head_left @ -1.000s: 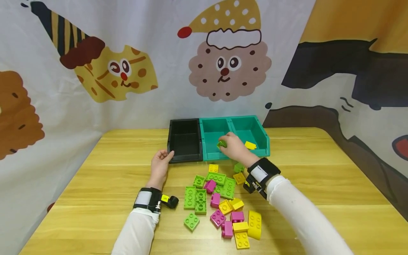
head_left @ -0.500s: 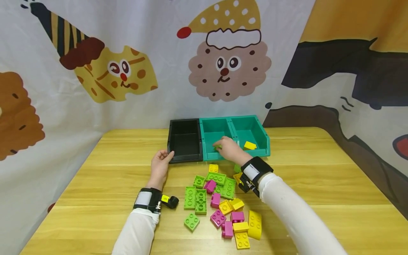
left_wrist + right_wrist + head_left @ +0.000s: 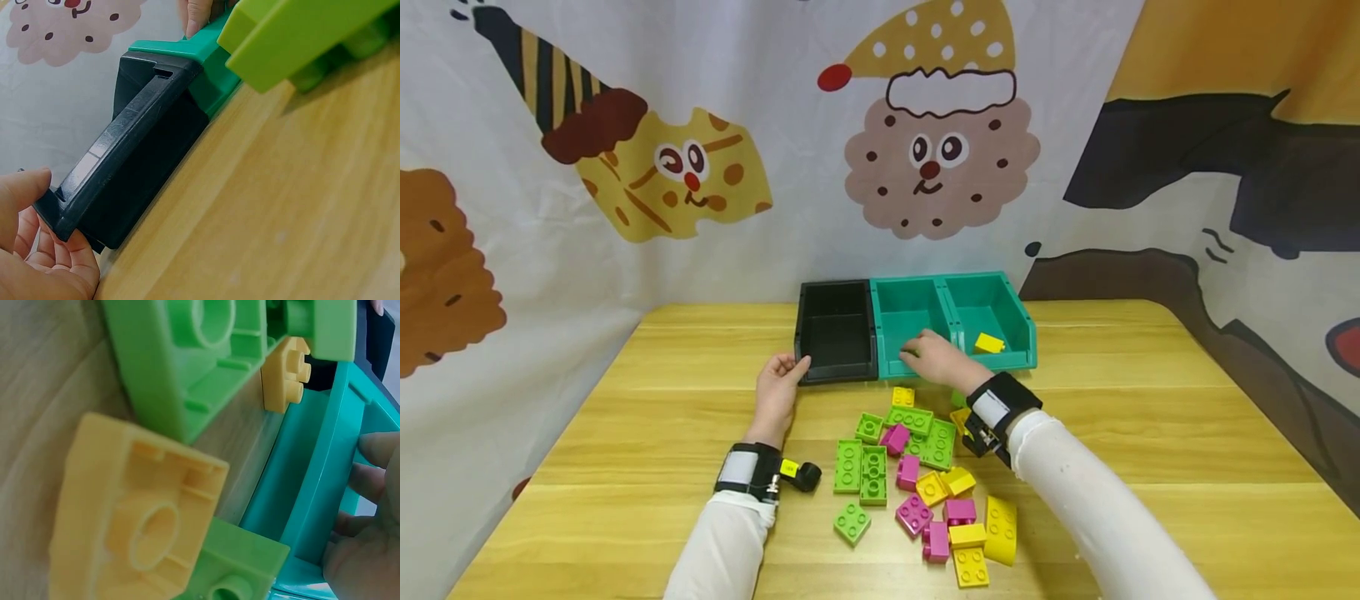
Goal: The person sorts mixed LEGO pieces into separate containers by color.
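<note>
My left hand pinches the near left corner of the black bin, thumb over the rim and fingers curled beneath, as the left wrist view shows closely. Joined to its right stands the teal two-part bin. Down inside that bin's left compartment, behind the front wall, is my right hand. Its fingers are bent round a green toy brick, of which only a sliver shows; the right wrist view hides it. A yellow brick lies in the right compartment.
Loose green bricks, magenta bricks and yellow bricks are spread over the wooden table in front of the bins. One small yellow brick lies close to the teal front wall. A printed curtain hangs behind.
My right hand has moved slightly left and lower into the left teal compartment, and the green brick in it has become mostly hidden. The left hand stays on the black bin.
</note>
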`<state>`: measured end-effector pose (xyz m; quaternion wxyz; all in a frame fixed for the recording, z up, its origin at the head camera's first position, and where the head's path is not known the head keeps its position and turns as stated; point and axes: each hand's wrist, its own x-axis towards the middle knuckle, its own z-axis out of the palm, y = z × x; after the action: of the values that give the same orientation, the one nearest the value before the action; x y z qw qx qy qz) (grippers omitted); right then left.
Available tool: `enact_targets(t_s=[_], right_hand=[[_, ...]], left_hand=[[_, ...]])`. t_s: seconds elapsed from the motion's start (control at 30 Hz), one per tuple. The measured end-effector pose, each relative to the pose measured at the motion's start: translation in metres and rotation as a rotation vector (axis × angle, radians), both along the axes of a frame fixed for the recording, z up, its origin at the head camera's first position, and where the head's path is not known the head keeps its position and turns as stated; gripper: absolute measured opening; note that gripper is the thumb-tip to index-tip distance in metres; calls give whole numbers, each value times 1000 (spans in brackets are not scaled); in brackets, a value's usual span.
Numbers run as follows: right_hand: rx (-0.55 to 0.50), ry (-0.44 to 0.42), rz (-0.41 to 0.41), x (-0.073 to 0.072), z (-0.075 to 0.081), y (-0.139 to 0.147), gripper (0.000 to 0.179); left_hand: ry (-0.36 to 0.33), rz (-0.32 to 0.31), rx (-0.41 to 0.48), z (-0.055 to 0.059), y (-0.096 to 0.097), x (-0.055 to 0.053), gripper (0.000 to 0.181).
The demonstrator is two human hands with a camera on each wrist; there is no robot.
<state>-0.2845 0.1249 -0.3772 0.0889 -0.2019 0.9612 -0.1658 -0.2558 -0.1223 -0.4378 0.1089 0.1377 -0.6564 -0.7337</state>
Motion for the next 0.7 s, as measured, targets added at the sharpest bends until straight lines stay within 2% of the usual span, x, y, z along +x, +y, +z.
enact_targets(t_s=[0.17, 0.3, 0.5, 0.7], right_hand=[[30, -42, 36, 2, 0, 1, 41], [0, -60, 53, 2, 3, 3, 45], [-139, -89, 27, 2, 20, 14, 51], [-281, -38, 39, 6, 33, 28, 50]], left_hand=[[5, 8, -2, -1, 0, 0, 15], [2, 9, -5, 0, -1, 1, 16], [5, -2, -5, 2, 0, 1, 16], [22, 1, 4, 0, 0, 0, 15]])
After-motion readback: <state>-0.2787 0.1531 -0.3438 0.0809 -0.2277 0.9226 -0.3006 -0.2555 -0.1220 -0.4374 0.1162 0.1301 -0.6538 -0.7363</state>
